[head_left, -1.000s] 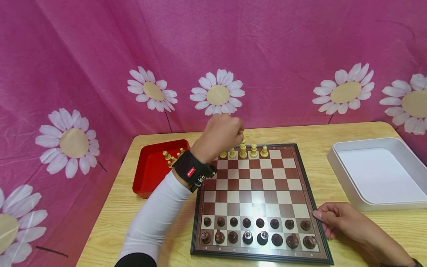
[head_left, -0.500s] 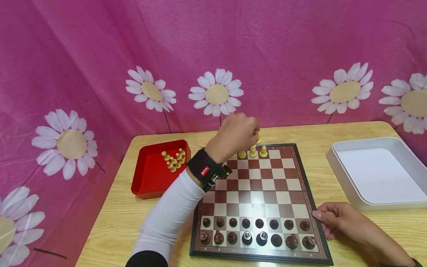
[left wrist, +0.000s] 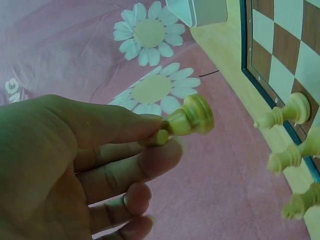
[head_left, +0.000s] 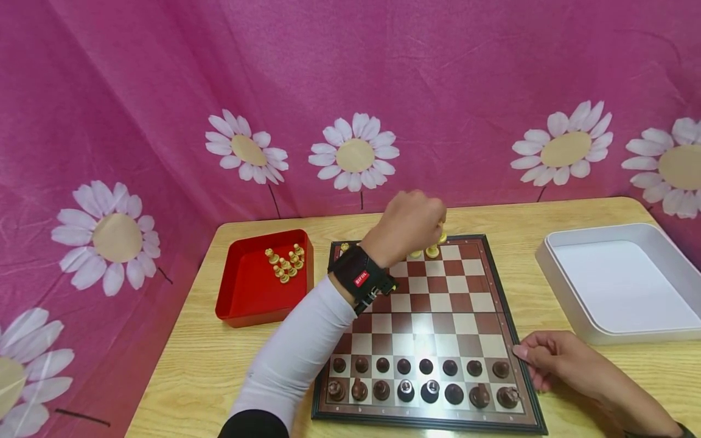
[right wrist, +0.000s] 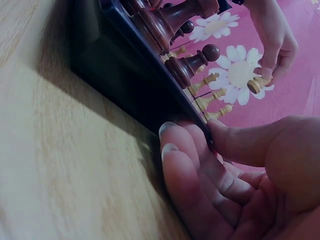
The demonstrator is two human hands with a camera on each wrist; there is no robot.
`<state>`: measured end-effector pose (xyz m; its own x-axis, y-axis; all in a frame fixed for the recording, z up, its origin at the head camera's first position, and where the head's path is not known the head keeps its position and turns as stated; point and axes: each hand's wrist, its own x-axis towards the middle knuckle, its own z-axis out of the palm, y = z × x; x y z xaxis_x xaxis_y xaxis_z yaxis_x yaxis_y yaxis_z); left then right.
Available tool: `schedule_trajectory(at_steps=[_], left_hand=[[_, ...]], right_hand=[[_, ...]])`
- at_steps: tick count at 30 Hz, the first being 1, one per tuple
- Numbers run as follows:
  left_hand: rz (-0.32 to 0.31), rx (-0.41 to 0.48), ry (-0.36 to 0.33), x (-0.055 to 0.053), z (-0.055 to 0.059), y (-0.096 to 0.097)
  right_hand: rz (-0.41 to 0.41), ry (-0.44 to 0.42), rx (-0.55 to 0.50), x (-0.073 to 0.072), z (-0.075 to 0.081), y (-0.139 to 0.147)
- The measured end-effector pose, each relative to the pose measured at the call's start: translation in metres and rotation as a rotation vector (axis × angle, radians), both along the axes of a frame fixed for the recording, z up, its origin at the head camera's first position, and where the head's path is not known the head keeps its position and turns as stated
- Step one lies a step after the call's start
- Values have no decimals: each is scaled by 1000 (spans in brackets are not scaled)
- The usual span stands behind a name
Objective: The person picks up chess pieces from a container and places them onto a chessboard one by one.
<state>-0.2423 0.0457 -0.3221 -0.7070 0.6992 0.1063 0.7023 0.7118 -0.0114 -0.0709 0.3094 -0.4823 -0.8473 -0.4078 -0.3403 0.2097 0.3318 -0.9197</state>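
Note:
My left hand [head_left: 413,222] is raised over the far edge of the chessboard [head_left: 432,302]. Between its thumb and fingers it pinches a cream chess knight [left wrist: 192,117], whose base points away from the palm in the left wrist view. Close by, several cream pieces stand on the far row, including a bishop [left wrist: 287,111]; the hand hides part of that row in the head view. At the board's right edge my right hand [head_left: 569,365] grips the rim, thumb on top and fingers against the side. Two rows of dark chess pieces [head_left: 404,366] stand on the near side.
To the left of the board sits a red tray [head_left: 235,286] with several cream pieces [head_left: 285,264] at its right side. A white tray [head_left: 630,280] stands on the right. The wooden table [head_left: 175,365] ends at a pink flowered cloth [head_left: 460,121] behind.
My left hand has moved right along the far row with the knight, uncovering the pieces in the red tray. My right hand has stayed on the board's edge.

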Motion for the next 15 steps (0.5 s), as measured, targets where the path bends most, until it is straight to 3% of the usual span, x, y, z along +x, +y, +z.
schedule_trajectory(at_steps=[15], left_hand=[[-15,56,-70,-4,-18,24]], right_hand=[[-1,6,-8,1,0,1]])
